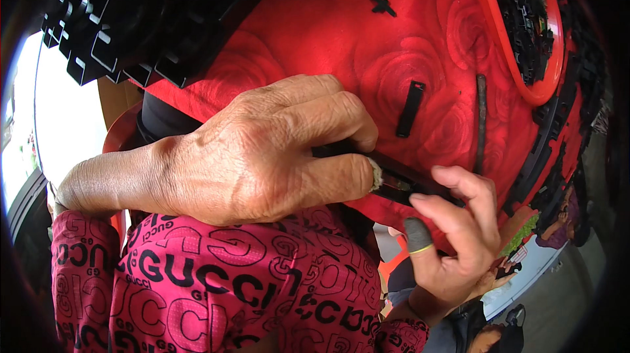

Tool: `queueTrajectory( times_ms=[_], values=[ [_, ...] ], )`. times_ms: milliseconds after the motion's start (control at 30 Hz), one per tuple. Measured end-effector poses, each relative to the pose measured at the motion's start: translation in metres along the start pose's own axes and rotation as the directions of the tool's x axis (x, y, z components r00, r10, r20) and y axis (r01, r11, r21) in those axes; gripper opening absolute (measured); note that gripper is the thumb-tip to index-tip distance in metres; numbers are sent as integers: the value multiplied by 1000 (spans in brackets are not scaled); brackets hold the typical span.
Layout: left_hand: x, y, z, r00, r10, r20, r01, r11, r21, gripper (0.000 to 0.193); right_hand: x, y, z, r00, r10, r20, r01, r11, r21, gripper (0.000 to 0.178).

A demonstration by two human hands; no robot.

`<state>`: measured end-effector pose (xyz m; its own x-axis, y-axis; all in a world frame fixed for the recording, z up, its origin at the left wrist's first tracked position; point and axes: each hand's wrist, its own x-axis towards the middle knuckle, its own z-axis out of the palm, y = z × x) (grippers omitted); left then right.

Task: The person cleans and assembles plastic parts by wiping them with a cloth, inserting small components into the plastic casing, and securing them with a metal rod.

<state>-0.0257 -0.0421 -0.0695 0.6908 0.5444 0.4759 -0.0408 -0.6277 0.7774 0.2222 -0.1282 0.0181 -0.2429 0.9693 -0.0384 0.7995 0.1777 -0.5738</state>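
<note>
I see left hand (275, 153) closed, thumb against fingers, on left end of black slotted part (413, 174); inner grip hidden. Right hand (456, 238) brackets right end between two fingers, thumb apart. Two-ended hold likely steadies it over red cloth (315, 38). Farther: black strip (411, 109), dark rod (481, 123), probably spread for easy reach.

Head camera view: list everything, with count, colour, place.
Patterned cloth: one, red, centre
Held part: one, black, between hands
Cross-shaped piece: one, black, upper middle
Short bar: one, black, right of centre
Thin rod: one, dark, right
Rimmed container: one, red, upper right
Pieces: many, black, inside container
Slotted parts: several, black, upper left
Strips: several, black, right
Other people: count unclear, dark clothing, right
Flat surface: one, pale, lower right
Shirt: one, pink, bottom
Left hand: one, pink-sleeved, centre
Right hand: one, grey fingertip cover, right
</note>
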Motion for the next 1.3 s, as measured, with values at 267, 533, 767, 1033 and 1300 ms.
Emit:
queueTrajectory(
  times_ms=[267, 533, 767, 1033, 1300],
  values=[
    [-1, -5, 0, 999, 6, 51, -7, 1000, 9, 34, 5, 13, 23, 989, -150, -9, 149, 987, -51, 40],
    [1, -5, -1, 999, 6, 48, -6, 1000, -10, 26, -2, 13, 5, 997, -73, -27, 72, 997, -18, 36],
    [0, -7, 0, 999, 21, 29, -20, 1000, -17, 23, -11, 15, 11, 997, -19, -77, 15, 998, -63, 31],
    [1, -6, 0, 999, 12, 38, -10, 999, -51, 26, -18, 21, 27, 985, -78, -151, 60, 991, -120, 32],
    [0, -8, -2, 997, 30, 78, -30, 1000, 1, 24, 11, 15, 35, 959, -261, -108, 250, 962, -110, 30]
  ],
)
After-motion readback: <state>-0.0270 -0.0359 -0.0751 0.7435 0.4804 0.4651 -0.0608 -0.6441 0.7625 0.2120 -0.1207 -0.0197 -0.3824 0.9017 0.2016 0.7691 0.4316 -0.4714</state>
